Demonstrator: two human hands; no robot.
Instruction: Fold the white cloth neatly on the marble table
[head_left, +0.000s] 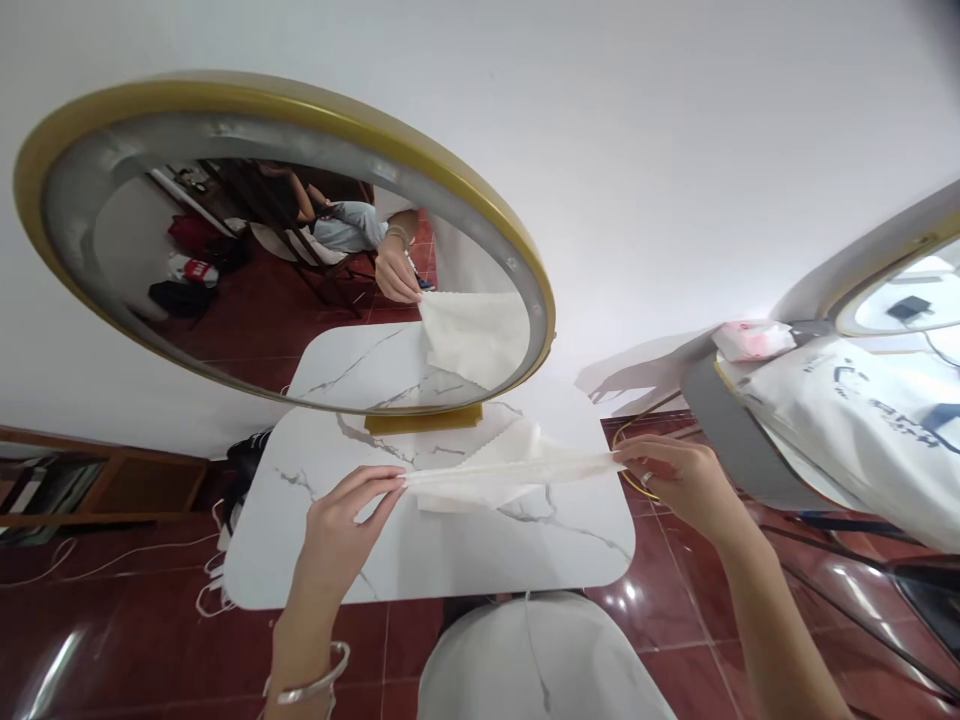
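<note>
A thin white cloth (pixel 510 475) is stretched in the air between my two hands, over a white marble-patterned table (pixel 300 540). My left hand (pixel 349 525) pinches its left end between thumb and fingers. At the other end, my right hand (pixel 675 480), with a ring on one finger, pinches a corner. The cloth's lower part hangs loosely near the tabletop; whether it touches is unclear. Behind it stands a round gold-framed mirror (pixel 315 290) that reflects one hand and the cloth.
A white chair seat (pixel 540 665) is at the table's front edge. To the right, a second mirror (pixel 911 290), a tissue pack (pixel 754 340) and a white printed bag (pixel 862 430) rest on another table. A wooden shelf (pixel 142 485) and cables lie left. A seated person shows in the mirror.
</note>
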